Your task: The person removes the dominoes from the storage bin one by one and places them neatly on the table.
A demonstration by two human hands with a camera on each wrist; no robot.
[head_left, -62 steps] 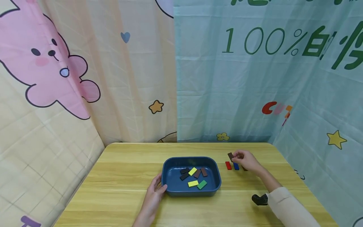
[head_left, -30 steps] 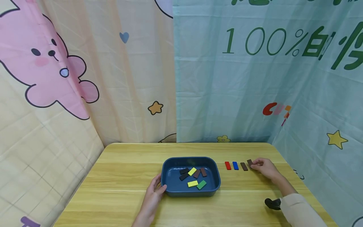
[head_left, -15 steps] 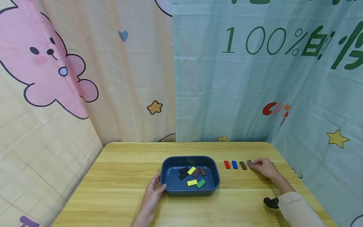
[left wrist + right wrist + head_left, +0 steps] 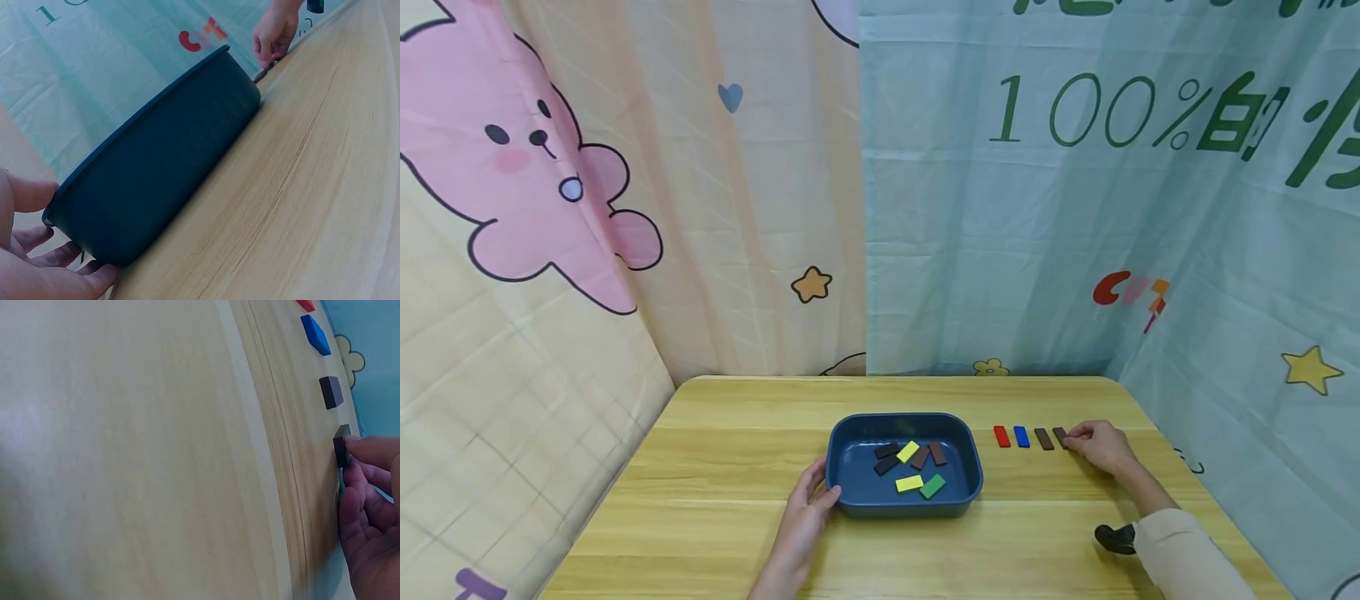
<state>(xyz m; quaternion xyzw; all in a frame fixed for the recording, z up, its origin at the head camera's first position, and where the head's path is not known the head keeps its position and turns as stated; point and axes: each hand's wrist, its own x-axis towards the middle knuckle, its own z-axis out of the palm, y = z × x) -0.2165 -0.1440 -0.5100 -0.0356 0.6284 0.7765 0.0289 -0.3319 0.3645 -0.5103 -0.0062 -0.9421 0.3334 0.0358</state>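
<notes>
At the right end of a row on the table, my right hand [image 4: 1101, 444] pinches a dark brown domino block [image 4: 341, 445] between thumb and fingertips, low at the tabletop. Beside it in the row lie another dark brown block [image 4: 1044, 439], a blue block [image 4: 1022, 437] and a red block [image 4: 1002, 437]. My left hand [image 4: 805, 512] grips the left end of a dark blue tub [image 4: 906, 510], thumb on the rim and fingers against its outer wall [image 4: 150, 169]. Inside the tub lie several loose blocks: black, brown, yellow, and a green one [image 4: 932, 487].
The wooden table [image 4: 730, 467] has its far edge just beyond the row of blocks. Printed curtains [image 4: 985, 250] hang behind and at both sides. A black device [image 4: 1115, 539] shows at my right cuff.
Two seconds ago my right hand held a dark brown block up over the row. It has moved right and lowered it at the row's end. The left hand and tub stay put.
</notes>
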